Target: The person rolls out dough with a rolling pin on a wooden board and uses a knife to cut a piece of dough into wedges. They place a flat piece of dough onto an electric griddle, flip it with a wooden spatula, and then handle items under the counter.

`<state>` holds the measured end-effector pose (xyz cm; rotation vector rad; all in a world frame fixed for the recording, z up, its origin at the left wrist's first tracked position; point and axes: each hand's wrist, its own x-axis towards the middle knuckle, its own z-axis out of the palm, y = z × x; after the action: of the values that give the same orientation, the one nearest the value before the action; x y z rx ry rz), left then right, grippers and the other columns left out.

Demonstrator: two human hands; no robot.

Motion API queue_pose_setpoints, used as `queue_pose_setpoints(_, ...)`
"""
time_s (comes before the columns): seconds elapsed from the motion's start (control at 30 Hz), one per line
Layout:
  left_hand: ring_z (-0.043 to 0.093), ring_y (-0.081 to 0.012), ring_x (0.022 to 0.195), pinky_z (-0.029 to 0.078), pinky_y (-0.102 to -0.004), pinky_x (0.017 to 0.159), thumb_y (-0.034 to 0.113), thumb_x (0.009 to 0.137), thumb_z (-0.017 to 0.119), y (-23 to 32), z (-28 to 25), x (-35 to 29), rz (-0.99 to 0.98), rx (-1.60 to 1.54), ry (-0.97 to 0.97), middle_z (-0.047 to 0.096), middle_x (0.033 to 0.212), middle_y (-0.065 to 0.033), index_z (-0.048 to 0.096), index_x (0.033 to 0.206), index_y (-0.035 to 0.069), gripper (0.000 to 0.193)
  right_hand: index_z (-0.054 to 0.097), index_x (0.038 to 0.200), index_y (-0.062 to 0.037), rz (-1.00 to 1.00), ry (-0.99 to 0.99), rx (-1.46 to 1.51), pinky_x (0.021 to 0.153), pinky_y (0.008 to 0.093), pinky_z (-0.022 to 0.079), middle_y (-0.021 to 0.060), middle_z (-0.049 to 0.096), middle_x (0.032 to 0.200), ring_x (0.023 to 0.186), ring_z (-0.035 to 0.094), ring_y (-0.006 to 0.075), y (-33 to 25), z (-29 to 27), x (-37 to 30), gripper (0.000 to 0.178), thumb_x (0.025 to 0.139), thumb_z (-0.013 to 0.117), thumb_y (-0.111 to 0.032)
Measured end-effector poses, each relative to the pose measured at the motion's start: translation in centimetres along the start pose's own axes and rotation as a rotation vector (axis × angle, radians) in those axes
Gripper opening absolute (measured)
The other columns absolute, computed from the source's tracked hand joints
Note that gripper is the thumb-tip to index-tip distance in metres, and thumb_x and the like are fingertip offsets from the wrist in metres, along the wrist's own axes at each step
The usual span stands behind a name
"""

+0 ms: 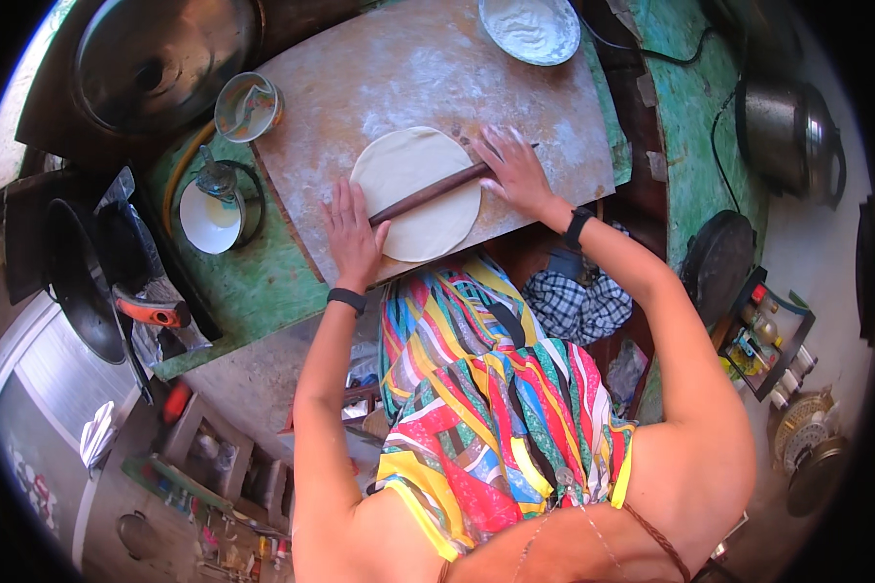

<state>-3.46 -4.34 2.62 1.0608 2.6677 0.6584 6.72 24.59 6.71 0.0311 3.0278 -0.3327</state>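
Observation:
A thin round sheet of dough point(408, 155) lies on a floury wooden board point(350, 83). Slanting across it is a slim dark rolling pin point(430, 195), its right end higher up the board. My left hand point(353, 238) rests over the pin's left end, fingers stretched out flat and thumb apart. Over the right end lies my right hand point(515, 175), with fingers extended; the pin's tip shows just beyond it. Neither hand's fingers are wrapped round the pin. The palms hide the parts of the pin under them.
A bowl of flour point(530, 27) stands at the board's far right edge. Left of the board are a clear plastic tub point(249, 107) and a white bowl point(210, 222). A wok point(86, 282) and an orange-handled tool point(153, 309) sit farther left. A metal pot point(787, 136) is at right.

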Motion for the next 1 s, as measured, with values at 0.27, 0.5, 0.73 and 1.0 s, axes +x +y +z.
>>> queue_pose_setpoints(0.27, 0.017, -0.034, 0.133, 0.011, -0.0503, 0.108, 0.036, 0.081, 0.055, -3.5, 1.5, 7.4, -0.097, 0.069, 0.178, 0.024, 0.14, -0.0208, 0.026, 0.134, -0.002, 0.071, 0.034, 0.134, -0.0125, 0.164, 0.135, -0.095, 0.105, 0.0458, 0.019, 0.0148, 0.031, 0.138, 0.128, 0.027, 0.029, 1.5, 1.6, 7.3, 0.057, 0.084, 0.05, -0.035)
queue_pose_setpoints(0.5, 0.018, -0.0325, 0.133, 0.011, -0.0494, 0.108, 0.037, 0.082, 0.052, -2.6, 1.9, 4.5, 0.058, 0.058, 0.037, 0.024, 0.142, -0.0189, 0.027, 0.135, 0.0, 0.07, 0.034, 0.133, -0.0099, 0.194, 0.1, -0.039, 0.106, 0.0475, 0.017, 0.0179, 0.032, 0.137, 0.128, 0.028, 0.0306, -0.4, 3.0, 0.8, 0.061, 0.081, 0.055, -0.034)
queue_pose_setpoints(0.73, 0.018, -0.0293, 0.134, 0.012, -0.0483, 0.109, 0.036, 0.077, 0.059, -0.4, 2.3, -4.5, 0.155, 0.029, -0.14, 0.023, 0.142, -0.0169, 0.026, 0.135, -0.001, 0.076, 0.033, 0.133, -0.0089, 0.262, 0.015, 0.048, 0.105, 0.045, 0.022, 0.0153, 0.038, 0.13, 0.125, 0.032, 0.0296, -6.7, 3.7, -11.6, 0.07, 0.073, 0.066, -0.022)
queue_pose_setpoints(1.0, 0.017, -0.0303, 0.134, 0.013, -0.0457, 0.109, 0.03, 0.079, 0.059, 1.8, 1.9, -8.4, 0.144, 0.047, -0.169, 0.023, 0.142, -0.0173, 0.027, 0.134, -0.001, 0.071, 0.054, 0.098, -0.0109, 0.437, 0.043, 0.093, 0.087, 0.0398, 0.036, 0.0091, 0.052, 0.097, 0.102, 0.048, 0.0255, -6.5, 4.8, -13.6, 0.032, 0.069, 0.067, -0.012)
